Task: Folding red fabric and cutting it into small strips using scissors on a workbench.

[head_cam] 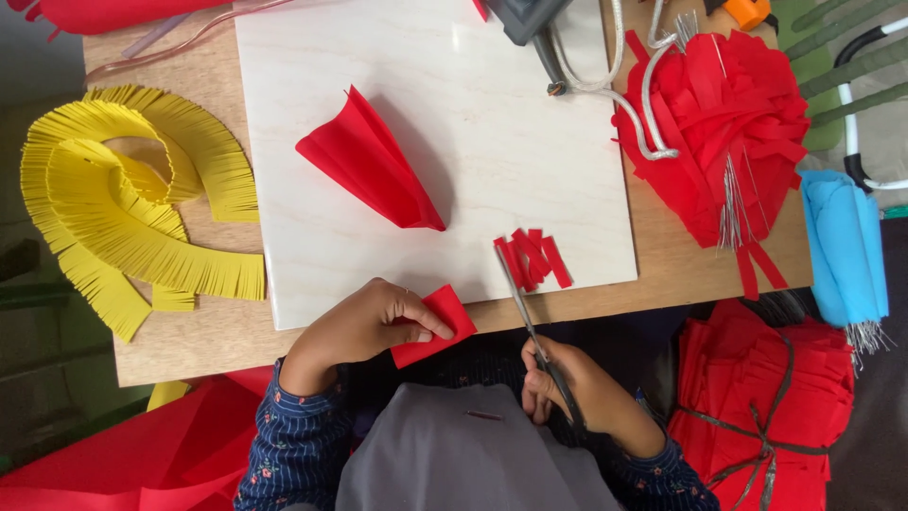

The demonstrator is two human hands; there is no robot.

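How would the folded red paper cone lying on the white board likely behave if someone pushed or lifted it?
The folded red paper cone is thin sheet, so it is probably very light and would skid across the smooth white board. It stands partly open on its folds, so a press would likely flatten it. Lifted by one edge, it would probably flop or unfold.

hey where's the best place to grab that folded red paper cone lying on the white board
Probably the narrow folded tip of the red paper cone, coming from the near right, toward the cut red strips. There the layers pinch together on the white board; the wide upper-left end flares open and could crumple.
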